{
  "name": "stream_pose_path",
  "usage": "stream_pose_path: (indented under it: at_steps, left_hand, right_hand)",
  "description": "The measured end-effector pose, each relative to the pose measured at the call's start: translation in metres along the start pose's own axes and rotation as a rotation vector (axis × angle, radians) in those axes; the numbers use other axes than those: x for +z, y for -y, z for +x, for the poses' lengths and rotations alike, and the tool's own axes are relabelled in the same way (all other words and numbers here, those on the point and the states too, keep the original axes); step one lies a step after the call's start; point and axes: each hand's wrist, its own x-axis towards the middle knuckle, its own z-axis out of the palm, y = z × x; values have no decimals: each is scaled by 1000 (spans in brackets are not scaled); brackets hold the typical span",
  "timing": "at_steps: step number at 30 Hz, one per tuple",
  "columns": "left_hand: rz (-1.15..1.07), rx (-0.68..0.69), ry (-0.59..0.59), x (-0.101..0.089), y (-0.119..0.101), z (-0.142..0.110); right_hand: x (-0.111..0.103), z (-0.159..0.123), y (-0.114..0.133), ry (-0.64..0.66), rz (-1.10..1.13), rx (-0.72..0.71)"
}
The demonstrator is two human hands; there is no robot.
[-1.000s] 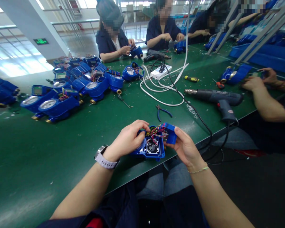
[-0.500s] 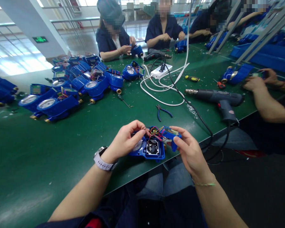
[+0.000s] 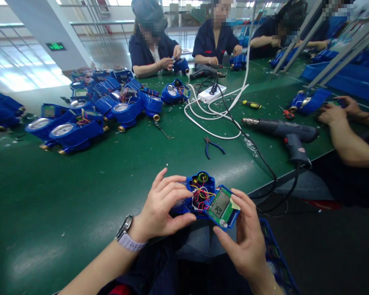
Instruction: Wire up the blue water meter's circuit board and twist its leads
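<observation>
At the table's near edge sits a blue water meter [image 3: 211,182], its housing open and full of thin coloured wires [image 3: 200,196]. A round green-and-yellow part [image 3: 202,177] shows at its far end. My left hand [image 3: 162,205] grips the meter's left side, fingers over the top and thumb along the near side, covering much of the dial. Between thumb and fingers, my right hand [image 3: 246,237] holds the display module [image 3: 219,207], a green circuit board with a lit LCD in a blue frame. The module is tilted toward me, and wires run from it into the housing.
Diagonal pliers [image 3: 212,147] lie ahead of the meter. A heat gun [image 3: 283,131] rests at right, its black cord trailing over the edge. Further off are a white power strip [image 3: 212,93], a screwdriver [image 3: 251,104] and several blue meters [image 3: 76,133]. Co-workers sit around the table.
My right hand has turned the display module so its screen faces up toward me. My left hand has let go of the wires and spread over the meter's left side.
</observation>
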Motion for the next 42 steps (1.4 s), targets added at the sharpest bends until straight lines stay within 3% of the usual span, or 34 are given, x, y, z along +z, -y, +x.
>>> stream_pose_path:
  at_steps: [4, 9, 17, 28, 33, 39, 42]
  left_hand:
    - [196, -26, 30, 8, 4, -24]
    - [193, 85, 31, 10, 19, -28]
    - [139, 215, 20, 8, 60, -13]
    - [289, 93, -61, 1, 96, -23]
    - [289, 48, -78, 0, 96, -29]
    - [144, -33, -97, -5, 74, -39]
    - [78, -45, -177, -15, 62, -46]
  right_hand:
    - [16, -20, -8, -38, 34, 45]
    - [27, -25, -11, -72, 78, 86]
    - [39, 4, -11, -77, 27, 0]
    - [82, 38, -20, -65, 22, -83]
    - [89, 31, -22, -56, -45, -156]
    - [91, 16, -25, -16, -92, -219]
    - [90, 8, -24, 3, -92, -243]
